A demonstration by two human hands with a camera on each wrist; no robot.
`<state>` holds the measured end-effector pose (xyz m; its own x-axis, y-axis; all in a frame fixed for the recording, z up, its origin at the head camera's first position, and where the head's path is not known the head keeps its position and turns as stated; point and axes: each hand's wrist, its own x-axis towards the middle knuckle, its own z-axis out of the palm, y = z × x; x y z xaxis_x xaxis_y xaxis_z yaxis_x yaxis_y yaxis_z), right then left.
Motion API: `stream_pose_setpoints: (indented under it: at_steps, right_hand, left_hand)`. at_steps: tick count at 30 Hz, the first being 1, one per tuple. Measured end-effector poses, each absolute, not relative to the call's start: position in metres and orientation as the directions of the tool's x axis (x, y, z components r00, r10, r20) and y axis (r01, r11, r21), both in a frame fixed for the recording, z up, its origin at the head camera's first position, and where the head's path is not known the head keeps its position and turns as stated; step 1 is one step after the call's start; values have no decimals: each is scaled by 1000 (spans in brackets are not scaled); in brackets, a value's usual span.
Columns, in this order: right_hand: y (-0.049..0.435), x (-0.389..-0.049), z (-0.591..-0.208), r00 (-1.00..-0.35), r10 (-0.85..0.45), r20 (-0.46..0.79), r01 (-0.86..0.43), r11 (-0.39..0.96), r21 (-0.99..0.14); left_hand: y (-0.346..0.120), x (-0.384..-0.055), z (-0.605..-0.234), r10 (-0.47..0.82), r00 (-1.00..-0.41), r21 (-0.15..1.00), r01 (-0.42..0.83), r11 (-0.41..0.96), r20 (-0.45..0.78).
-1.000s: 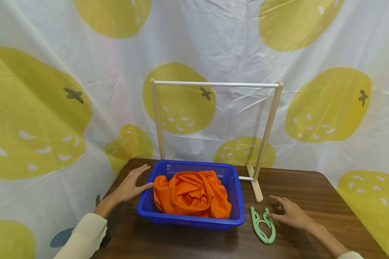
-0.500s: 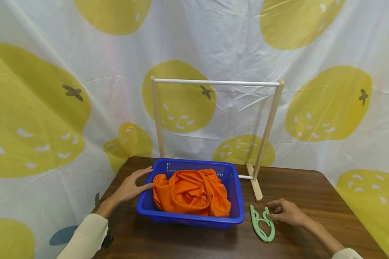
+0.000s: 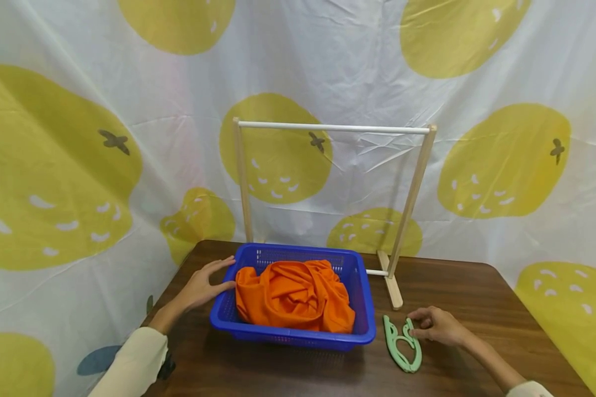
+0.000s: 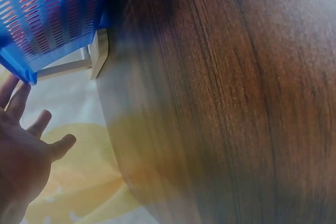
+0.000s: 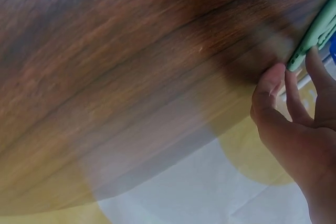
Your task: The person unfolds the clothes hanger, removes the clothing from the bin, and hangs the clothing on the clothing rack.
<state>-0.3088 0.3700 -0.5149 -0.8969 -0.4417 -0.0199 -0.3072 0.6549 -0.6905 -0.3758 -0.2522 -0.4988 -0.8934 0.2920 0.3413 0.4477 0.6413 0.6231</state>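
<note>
A blue plastic basket (image 3: 294,335) stands on the table with a bundled orange cloth (image 3: 295,298) in it. My left hand (image 3: 198,288) is at the basket's left side, its fingers spread and its fingertips at the rim; the left wrist view shows this hand (image 4: 23,150) under the basket's edge. To the right of the basket lies a green folding clothes hanger (image 3: 404,353), its two arms pointing away from me. My right hand (image 3: 439,326) pinches the tip of its right arm between thumb and fingers. The right wrist view shows the hanger's end (image 5: 307,45) at these fingertips.
Behind the basket stands a wooden rack with a white top bar (image 3: 333,128); its right foot (image 3: 393,289) reaches forward near the hanger. The dark wooden table (image 3: 467,286) ends at a fruit-patterned curtain (image 3: 496,237).
My right hand has come down to the hanger and its fingers have closed on the arm's tip. The left hand, basket and hanger have hardly moved.
</note>
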Motion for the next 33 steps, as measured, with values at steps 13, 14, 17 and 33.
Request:
stream_pose_setpoints:
  at_steps: [13,14,17,33]
  right_hand:
    - [366,-308,-509,-934,-355,31,-299,733,-611]
    - [365,-309,-509,-934,-356,34,-304,741,-598]
    - [365,-309,-508,-934,-357,32,-307,749,-587]
    - [372,-303,-508,-916,-400,-37,-184,500,-847]
  left_hand:
    - [-255,-375,-497,278,-896,632,442,636,346]
    - [-255,-375,-497,277,-896,632,441,637,346]
    - [-255,-375,-497,277,-897,627,440,643,345]
    - [-253,-374,-498,287,-901,633,434,641,326]
